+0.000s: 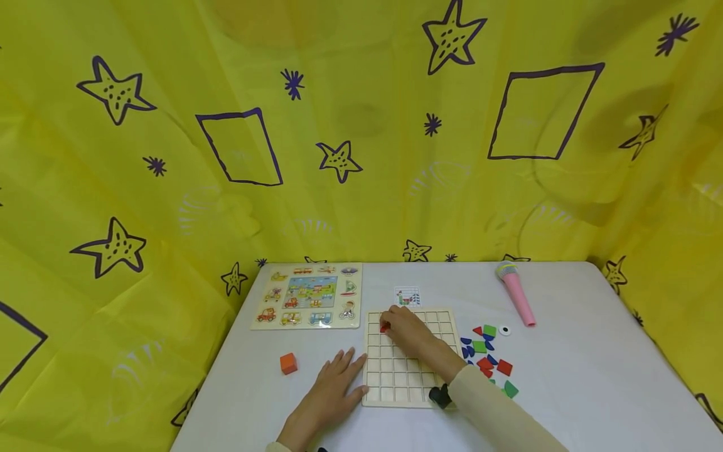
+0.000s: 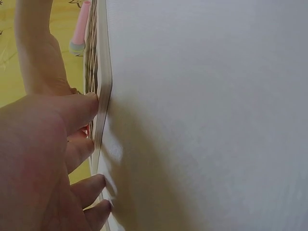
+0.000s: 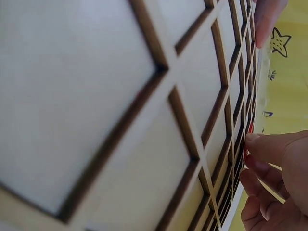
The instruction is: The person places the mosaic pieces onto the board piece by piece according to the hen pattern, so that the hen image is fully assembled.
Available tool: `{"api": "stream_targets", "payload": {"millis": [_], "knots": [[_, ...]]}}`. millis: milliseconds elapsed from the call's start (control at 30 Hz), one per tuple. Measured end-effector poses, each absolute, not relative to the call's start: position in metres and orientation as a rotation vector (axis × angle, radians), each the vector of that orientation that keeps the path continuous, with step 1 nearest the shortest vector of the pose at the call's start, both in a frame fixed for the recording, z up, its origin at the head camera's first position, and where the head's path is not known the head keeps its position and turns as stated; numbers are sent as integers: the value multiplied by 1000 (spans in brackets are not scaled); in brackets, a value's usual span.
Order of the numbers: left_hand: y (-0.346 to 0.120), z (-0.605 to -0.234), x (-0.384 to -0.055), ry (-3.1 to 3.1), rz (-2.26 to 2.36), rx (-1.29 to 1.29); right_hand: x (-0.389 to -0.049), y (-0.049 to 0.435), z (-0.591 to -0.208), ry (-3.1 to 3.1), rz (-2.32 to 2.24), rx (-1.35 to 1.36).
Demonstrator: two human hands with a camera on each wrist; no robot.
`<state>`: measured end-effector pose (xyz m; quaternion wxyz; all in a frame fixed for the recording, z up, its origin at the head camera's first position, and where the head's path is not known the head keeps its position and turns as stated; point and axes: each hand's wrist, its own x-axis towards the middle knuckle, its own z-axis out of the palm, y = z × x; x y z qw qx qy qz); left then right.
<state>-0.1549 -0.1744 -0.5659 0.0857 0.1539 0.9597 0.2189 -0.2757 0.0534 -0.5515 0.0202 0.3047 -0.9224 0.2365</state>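
Note:
My right hand (image 1: 409,333) reaches over the wooden grid board (image 1: 386,379), near its upper left corner. Its thumb and fingertips pinch a small red piece (image 1: 385,327) low over the squares; in the right wrist view the red shows (image 3: 246,153) at the fingertips, and its full shape is hidden. My left hand (image 1: 333,386) lies on the table with fingers spread, its thumb and index fingertips right at the board's left edge. In the left wrist view the left fingers (image 2: 82,108) meet the board's side (image 2: 103,86).
Right of the board lie several loose pieces: green (image 1: 489,330), red (image 1: 504,367) and blue (image 1: 466,341). A pattern card (image 1: 408,296) sits behind the board, a picture puzzle (image 1: 356,295) at the back left, an orange cube (image 1: 288,363) left, a pink toy microphone (image 1: 518,295) back right.

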Motion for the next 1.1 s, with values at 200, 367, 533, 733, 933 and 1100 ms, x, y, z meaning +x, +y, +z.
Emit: {"api": "stream_targets", "payload": {"millis": [200, 367, 533, 733, 933, 1100], "knots": [[-174, -566, -155, 2846, 668, 454, -275, 57, -548, -2871, 715, 971], [-172, -565, -155, 2849, 668, 459, -273, 60, -546, -2836, 692, 986], [-172, -564, -155, 2855, 667, 466, -274, 61, -546, -2815, 670, 992], [-171, -562, -155, 2858, 660, 470, -274, 66, -547, -2789, 727, 988], [-172, -562, -154, 2867, 651, 469, -274, 86, -544, -2874, 792, 919], [-173, -563, -154, 2868, 651, 465, -278, 120, -540, -2967, 777, 784]]}}
